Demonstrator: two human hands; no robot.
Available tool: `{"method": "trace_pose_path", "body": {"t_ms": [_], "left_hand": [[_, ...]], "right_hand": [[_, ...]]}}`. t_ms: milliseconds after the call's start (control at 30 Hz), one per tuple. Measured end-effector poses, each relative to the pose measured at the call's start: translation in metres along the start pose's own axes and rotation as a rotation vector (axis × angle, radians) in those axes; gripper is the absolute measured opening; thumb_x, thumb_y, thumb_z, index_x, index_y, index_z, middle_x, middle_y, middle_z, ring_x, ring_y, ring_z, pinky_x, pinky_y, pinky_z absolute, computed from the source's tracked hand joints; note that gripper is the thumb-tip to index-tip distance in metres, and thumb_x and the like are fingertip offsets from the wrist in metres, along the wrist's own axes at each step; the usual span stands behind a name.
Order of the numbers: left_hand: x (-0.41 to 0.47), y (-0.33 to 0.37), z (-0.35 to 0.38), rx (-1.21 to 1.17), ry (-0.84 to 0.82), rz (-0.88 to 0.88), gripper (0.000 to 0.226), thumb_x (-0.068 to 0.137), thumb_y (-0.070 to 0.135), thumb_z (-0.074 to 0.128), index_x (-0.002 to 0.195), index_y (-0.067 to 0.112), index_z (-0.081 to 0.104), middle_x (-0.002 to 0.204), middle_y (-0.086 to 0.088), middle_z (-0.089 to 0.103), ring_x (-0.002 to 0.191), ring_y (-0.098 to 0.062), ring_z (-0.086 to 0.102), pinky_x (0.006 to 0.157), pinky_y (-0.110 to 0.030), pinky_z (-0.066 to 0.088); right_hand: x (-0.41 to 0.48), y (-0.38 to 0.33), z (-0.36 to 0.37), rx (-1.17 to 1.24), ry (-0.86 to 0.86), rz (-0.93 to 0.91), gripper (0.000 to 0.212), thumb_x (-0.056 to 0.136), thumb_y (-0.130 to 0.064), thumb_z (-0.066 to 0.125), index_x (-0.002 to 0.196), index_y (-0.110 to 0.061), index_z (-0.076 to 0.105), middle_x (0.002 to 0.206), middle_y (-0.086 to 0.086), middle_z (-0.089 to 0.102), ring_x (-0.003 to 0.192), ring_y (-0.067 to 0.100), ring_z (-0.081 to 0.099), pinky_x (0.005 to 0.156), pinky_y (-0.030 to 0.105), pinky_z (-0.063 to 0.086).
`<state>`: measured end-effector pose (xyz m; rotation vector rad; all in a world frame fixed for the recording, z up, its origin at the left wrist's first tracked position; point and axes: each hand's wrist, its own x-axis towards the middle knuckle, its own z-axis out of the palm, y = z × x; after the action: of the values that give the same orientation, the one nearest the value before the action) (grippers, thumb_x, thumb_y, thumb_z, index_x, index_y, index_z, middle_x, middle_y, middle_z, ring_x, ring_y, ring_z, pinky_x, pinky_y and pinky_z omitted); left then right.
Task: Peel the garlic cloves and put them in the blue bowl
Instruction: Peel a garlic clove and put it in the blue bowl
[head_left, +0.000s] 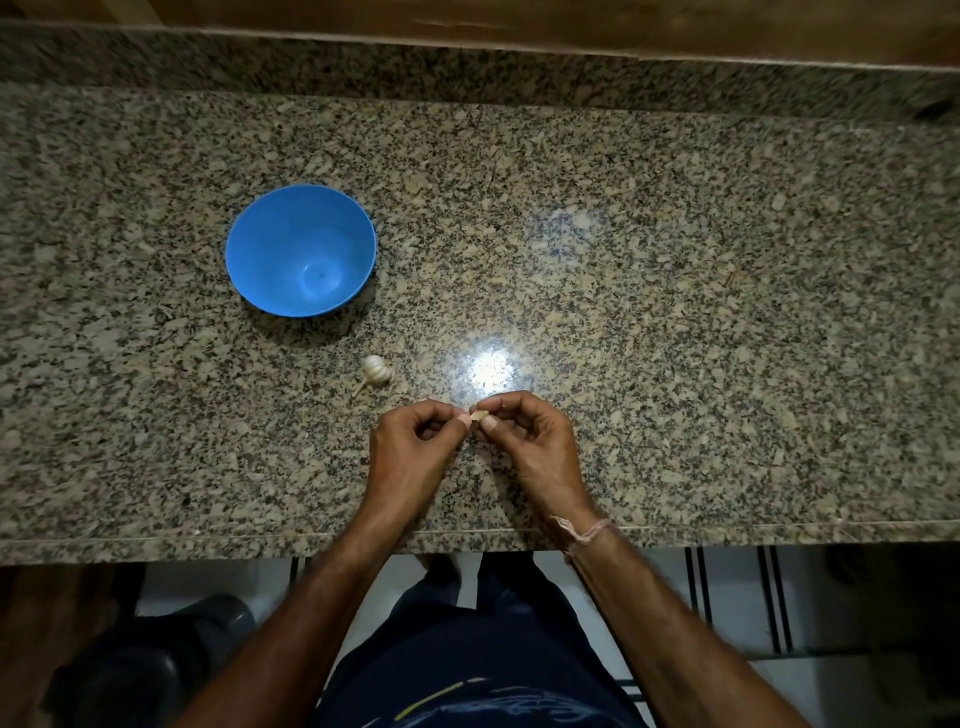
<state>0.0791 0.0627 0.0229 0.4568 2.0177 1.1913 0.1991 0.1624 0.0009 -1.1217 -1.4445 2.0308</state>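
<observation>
Left hand (415, 439): stood low in the middle of the frame, its fingers (453, 415) curled in and pinching one end of a garlic clove (478, 415).
Right hand (535, 436): sat just beside the left, thumb and forefinger clamped on the other end of the same clove, the other fingers curled loosely under.
Garlic clove: was held between the two hands a little above the worktop (675, 312), small and pale; whether any skin had come off I could not tell.
Garlic bulb (375, 370): lay on the worktop up and left of the hands, its stalk pointing toward the lower left.
Blue bowl (301, 250): stood upright in the upper left of the frame, well apart from the hands, beyond the bulb, with nothing in it.
Wrist thread (584, 532): a pale cord was tied round the right wrist, over the worktop's near edge.
Worktop: speckled granite, with a bright glare spot just above the hands.
</observation>
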Motion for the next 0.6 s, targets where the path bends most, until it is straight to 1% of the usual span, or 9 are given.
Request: {"method": "trace_pose_path", "body": {"t_ms": [67,133,267,367,433,533,600], "left_hand": [[0.0007,-0.0008,-0.0015,0.011,0.011,-0.002,0.005,0.094,0.022,0.075,0.095,0.02,0.079,0.084,0.005,0.078,0.081,-0.006,0.074,0.071,-0.017,0.057],[0.0012,-0.001,-0.0027,0.027,0.014,0.004,0.005,0.094,0.021,0.075,0.094,0.019,0.079,0.084,0.004,0.077,0.079,-0.007,0.073,0.069,-0.015,0.055],[0.0018,-0.0016,-0.0029,-0.016,0.006,-0.009,0.005,0.094,0.018,0.074,0.092,0.016,0.079,0.083,0.001,0.077,0.08,-0.011,0.074,0.07,-0.018,0.056],[0.0001,0.0029,-0.0045,-0.174,-0.053,-0.07,0.01,0.096,0.014,0.071,0.091,0.011,0.079,0.085,-0.004,0.078,0.082,-0.012,0.074,0.072,-0.017,0.056],[0.001,0.0031,-0.0053,-0.267,-0.079,-0.131,0.012,0.096,0.014,0.071,0.091,0.008,0.079,0.086,-0.006,0.078,0.079,-0.012,0.071,0.071,-0.017,0.054],[0.0037,-0.0015,-0.0054,-0.336,-0.107,-0.239,0.012,0.095,0.015,0.072,0.086,0.009,0.078,0.078,-0.006,0.072,0.069,-0.013,0.058,0.064,-0.021,0.049],[0.0046,-0.0047,-0.0043,-0.484,-0.118,-0.335,0.009,0.094,0.013,0.073,0.087,0.009,0.077,0.076,-0.006,0.066,0.069,-0.013,0.054,0.065,-0.024,0.046]], "right_hand": [[-0.0002,-0.0015,0.0005,-0.018,-0.016,-0.003,0.014,0.092,0.003,0.072,0.105,0.0,0.073,0.109,0.013,0.075,0.104,0.027,0.073,0.092,0.038,0.061],[-0.0006,-0.0023,0.002,-0.028,-0.011,-0.003,0.015,0.091,0.002,0.073,0.106,0.001,0.074,0.108,0.012,0.076,0.103,0.025,0.074,0.091,0.036,0.061],[-0.0025,-0.0035,0.0054,-0.038,0.01,-0.023,0.013,0.092,0.004,0.072,0.104,0.002,0.074,0.105,0.012,0.076,0.099,0.023,0.075,0.085,0.031,0.062],[-0.0021,-0.0041,0.007,-0.01,0.026,-0.014,0.012,0.093,0.005,0.07,0.103,0.001,0.074,0.103,0.012,0.076,0.094,0.024,0.076,0.082,0.03,0.063],[-0.0021,-0.0033,0.0089,0.026,0.039,0.01,0.012,0.093,0.006,0.07,0.101,-0.001,0.074,0.102,0.015,0.076,0.093,0.026,0.076,0.081,0.03,0.063],[-0.002,-0.0023,0.0096,0.029,0.053,-0.002,0.013,0.092,0.007,0.07,0.098,-0.003,0.074,0.103,0.017,0.075,0.095,0.03,0.075,0.081,0.032,0.063],[-0.0015,-0.0018,0.0094,0.011,0.037,-0.025,0.011,0.092,0.007,0.07,0.099,-0.001,0.073,0.103,0.017,0.075,0.097,0.031,0.074,0.085,0.036,0.063]]}}
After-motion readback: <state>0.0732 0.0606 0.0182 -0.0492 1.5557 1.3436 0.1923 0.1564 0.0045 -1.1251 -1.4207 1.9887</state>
